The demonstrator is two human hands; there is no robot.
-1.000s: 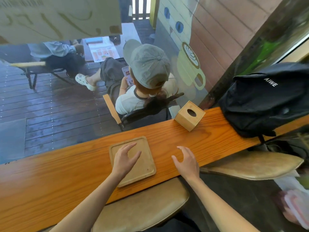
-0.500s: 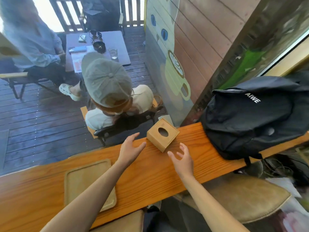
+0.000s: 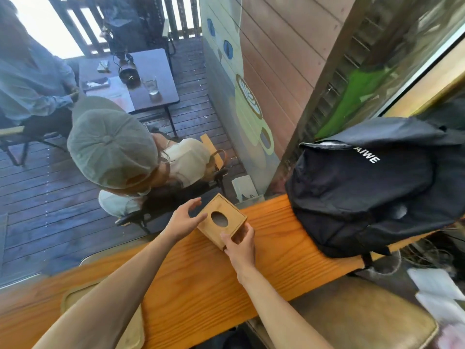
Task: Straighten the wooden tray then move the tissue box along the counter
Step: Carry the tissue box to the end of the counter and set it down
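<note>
The right hand [image 3: 240, 244] grips the tissue box [image 3: 221, 224] at its near corner; the left hand [image 3: 182, 220] cups the far side, fingers spread. The box sits on the counter [image 3: 201, 280] beside the backpack [image 3: 372, 187]. It is probably rigid, light wood (smooth faces): hold opposite walls.

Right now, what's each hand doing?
Left hand: open, fingers spread against the tissue box.
Right hand: closed on the tissue box's near corner.

Café w/ outdoor deck: latte-cup mural [image 3: 247, 102] on wood wall, window-side wooden desk [image 3: 264, 260], far patio table [image 3: 161, 79] w/ glass [image 3: 150, 86], seated customers, padded stool [image 3: 352, 321] near right.
</note>
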